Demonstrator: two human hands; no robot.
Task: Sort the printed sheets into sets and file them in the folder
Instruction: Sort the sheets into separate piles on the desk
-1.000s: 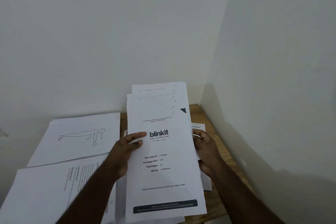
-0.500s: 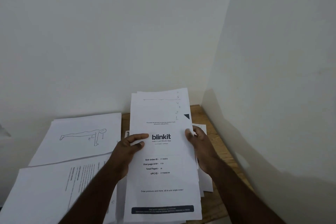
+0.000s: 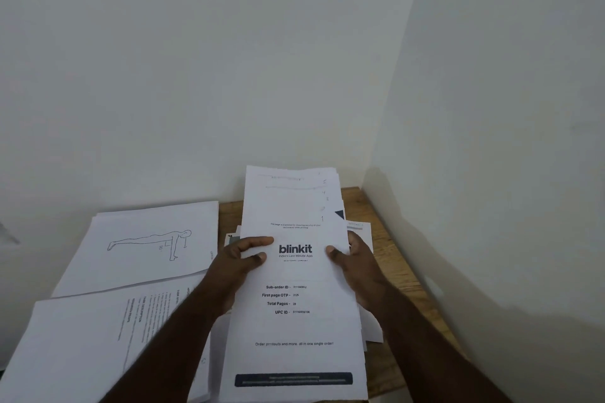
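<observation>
A stack of printed sheets [image 3: 294, 330] with a "blinkit" cover page on top is held between both hands over the wooden table. My left hand [image 3: 237, 267] grips its left edge, thumb and forefinger lying on the cover. My right hand [image 3: 355, 268] grips the right edge, thumb on top. The sheets behind are fanned upward, with handwritten numbers showing at their right corners. No folder is visible.
A set with a plank-pose drawing [image 3: 144, 245] lies at the left, and a set of text pages [image 3: 98, 337] lies nearer, at the lower left. More loose sheets [image 3: 360, 229] lie under the held stack. The wooden table [image 3: 389, 258] sits in a wall corner.
The held stack has dropped lower and squared up somewhat. My right thumb has moved from the stack's edge onto the cover page.
</observation>
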